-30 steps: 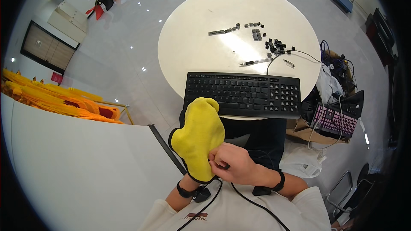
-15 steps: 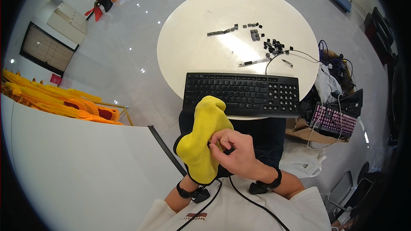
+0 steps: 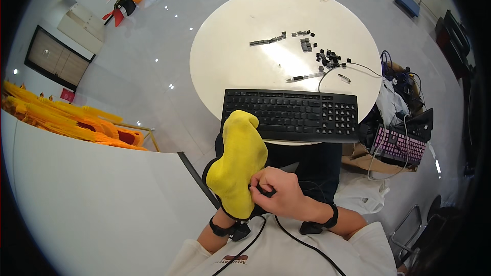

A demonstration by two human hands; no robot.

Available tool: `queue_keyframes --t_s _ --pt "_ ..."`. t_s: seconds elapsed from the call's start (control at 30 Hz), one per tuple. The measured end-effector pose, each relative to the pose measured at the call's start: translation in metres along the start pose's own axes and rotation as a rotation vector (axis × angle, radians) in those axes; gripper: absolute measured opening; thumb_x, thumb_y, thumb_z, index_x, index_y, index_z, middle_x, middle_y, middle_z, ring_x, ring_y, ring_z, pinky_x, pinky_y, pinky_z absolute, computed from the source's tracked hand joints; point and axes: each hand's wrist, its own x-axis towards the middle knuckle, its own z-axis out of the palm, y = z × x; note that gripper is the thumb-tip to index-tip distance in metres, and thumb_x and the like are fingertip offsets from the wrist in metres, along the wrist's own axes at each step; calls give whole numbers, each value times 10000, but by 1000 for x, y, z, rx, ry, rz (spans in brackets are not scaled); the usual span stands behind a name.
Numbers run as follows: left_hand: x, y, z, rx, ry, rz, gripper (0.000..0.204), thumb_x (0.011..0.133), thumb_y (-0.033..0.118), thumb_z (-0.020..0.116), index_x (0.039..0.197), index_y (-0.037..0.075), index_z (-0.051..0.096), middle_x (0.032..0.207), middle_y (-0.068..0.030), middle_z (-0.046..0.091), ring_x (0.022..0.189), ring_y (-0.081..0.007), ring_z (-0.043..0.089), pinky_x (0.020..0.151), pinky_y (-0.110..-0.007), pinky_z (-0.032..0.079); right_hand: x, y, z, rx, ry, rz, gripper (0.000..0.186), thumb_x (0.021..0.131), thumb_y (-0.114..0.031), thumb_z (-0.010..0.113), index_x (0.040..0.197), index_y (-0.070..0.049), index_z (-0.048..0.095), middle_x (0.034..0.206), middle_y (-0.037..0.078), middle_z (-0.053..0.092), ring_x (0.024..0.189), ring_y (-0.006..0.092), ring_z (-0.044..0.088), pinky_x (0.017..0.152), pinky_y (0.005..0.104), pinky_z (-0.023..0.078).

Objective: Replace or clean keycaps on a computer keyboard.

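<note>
Lower in the frame than half a second ago, the right hand point(image 3: 280, 190) has dropped slightly, and the yellow, soft-looking cloth with black-trimmed edges point(image 3: 236, 156) has shifted a little to the left. From my remote view, that cloth sits just below centre, wrapped over the left hand, its upper end overlapping the keyboard's lower left corner. I can't tell how the left hand is shaped, since the cloth hides it; only the wrist shows, with a black band point(image 3: 221, 228). The right hand's fingers are drawn close together, thumb and forefinger pinching the cloth's right edge.

Beyond the hands, at centre, I see a long black keyboard point(image 3: 276, 117) at the near edge of a round, cream-white table point(image 3: 225, 36). Bare switches show across its right-hand number block. Farther up the table lie small black and grey loose keycaps point(image 3: 330, 59), some in rows, others heaped toward the right. Between heap and keyboard lies a slim black-and-clear pen point(image 3: 304, 77).

At the right of the frame, a keyboard with pink keys point(image 3: 401, 145) rests at a brown cardboard box point(image 3: 383, 163). A blue flat-decked trolley point(image 3: 406, 2) stands upper right; orange and yellow fabric point(image 3: 76, 125) fills the middle left.
</note>
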Motion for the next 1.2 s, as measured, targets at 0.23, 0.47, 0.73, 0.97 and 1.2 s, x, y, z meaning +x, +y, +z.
queue_keyframes --t_s 0.23,0.47,0.73,0.97,1.2 --pt "2 -1 8 11 -14 -13 589 1168 245 663 1666 -20 492 1604 -153 644 1419 -251 656 1179 -384 540 14 1 1 -239 115 -301 400 858 93 840 837 -74 477 948 128 753 741 292 634 623 362 479" --pt "2 2 5 16 -1 -4 593 1169 240 660 1669 -26 487 1610 -159 642 1426 -254 653 1183 -385 539 17 8 -2 -373 87 -316 324 860 81 843 899 -52 550 988 131 719 775 325 637 661 395 524" --pt "-3 4 1 28 26 3 596 1169 235 658 1671 -34 482 1617 -166 640 1433 -257 649 1188 -386 537 8 6 3 -247 -74 -318 280 883 50 829 922 -41 568 960 139 675 835 350 662 687 422 542" --pt "-3 3 0 35 29 0 599 1169 230 655 1674 -40 477 1623 -173 639 1440 -260 646 1192 -387 535 14 17 6 -110 75 -277 437 869 97 853 863 -102 465 926 109 743 755 242 668 653 343 504" --pt "-5 2 -2 40 41 2 603 1169 225 653 1677 -46 472 1629 -179 637 1446 -263 643 1196 -388 533 21 20 5 -120 53 -344 272 838 93 854 1019 -48 708 986 102 767 779 251 698 697 343 563"
